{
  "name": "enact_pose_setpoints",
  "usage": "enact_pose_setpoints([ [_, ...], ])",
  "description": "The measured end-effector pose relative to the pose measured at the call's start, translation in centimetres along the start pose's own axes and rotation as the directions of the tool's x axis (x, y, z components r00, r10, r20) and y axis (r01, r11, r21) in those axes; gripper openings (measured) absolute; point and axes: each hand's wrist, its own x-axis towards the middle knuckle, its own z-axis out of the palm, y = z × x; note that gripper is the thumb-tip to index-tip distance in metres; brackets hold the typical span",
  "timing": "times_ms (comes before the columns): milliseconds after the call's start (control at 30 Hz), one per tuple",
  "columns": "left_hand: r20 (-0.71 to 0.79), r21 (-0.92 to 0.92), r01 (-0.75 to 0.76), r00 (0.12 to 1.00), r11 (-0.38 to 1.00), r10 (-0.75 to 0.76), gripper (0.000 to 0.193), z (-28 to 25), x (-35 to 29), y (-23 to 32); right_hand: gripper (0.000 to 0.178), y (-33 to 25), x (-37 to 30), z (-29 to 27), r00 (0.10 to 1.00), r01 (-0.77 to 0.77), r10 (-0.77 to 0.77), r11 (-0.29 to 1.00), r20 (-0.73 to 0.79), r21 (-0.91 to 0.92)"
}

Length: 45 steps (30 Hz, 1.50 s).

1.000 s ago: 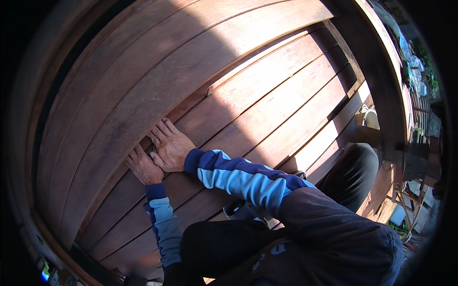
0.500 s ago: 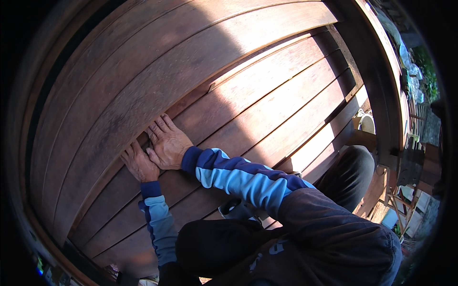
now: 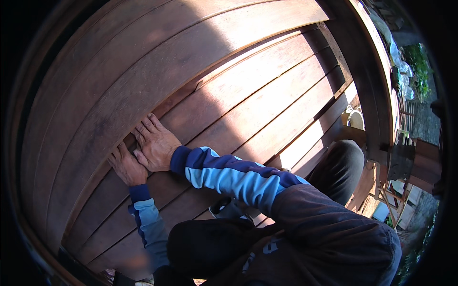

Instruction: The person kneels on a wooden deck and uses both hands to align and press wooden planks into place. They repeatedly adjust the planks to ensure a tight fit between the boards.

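Both hands lie side by side on brown wooden planks, at the edge of a long raised board (image 3: 152, 78). My right hand (image 3: 159, 148) is palm down with its fingers stretched toward that edge; the fingertips touch the board's lower side. Just to its left, my left hand (image 3: 130, 168) lies flat too, its fingertips partly hidden at the same edge. The right thumb rests close against the left hand. Under both palms runs a lower plank (image 3: 205, 105), set a step below the raised board. No tool shows in either hand.
A dark wooden frame beam (image 3: 362, 71) closes the planks off on the right. My bent knee (image 3: 338, 167) rests over the lower planks. A pale round object (image 3: 354, 119) stands beside the beam. Beyond it lie plastic sheeting (image 3: 405, 71) and scrap wood (image 3: 400, 200).
The whole scene has shifted slightly left in the picture as the view moved. Both hands keep the same place against the raised board's edge.
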Motion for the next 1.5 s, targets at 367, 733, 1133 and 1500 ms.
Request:
enact_pose_setpoints([
  [367,-0.014,-0.009,-0.013,1.000,1.000,0.013,0.062,-0.1,0.3,0.0,0.068,0.0,0.2,0.0,1.000,0.000,0.000,1.000,-0.004,0.011],
  [733,-0.039,-0.075,-0.042,0.998,0.996,0.039,0.064,0.2,0.4,-0.3,0.068,0.4,0.0,1.2,0.993,0.015,-0.025,0.996,-0.111,-0.089],
  [1133,-0.007,-0.022,-0.021,1.000,1.000,0.021,0.069,0.4,0.5,-0.4,0.066,0.1,0.0,0.8,0.992,0.010,-0.025,0.992,-0.125,-0.124],
  [1500,-0.018,-0.030,-0.015,1.000,0.999,0.014,0.068,0.3,0.5,-0.2,0.070,0.1,0.1,0.8,0.997,0.006,-0.013,0.995,-0.081,-0.097],
])
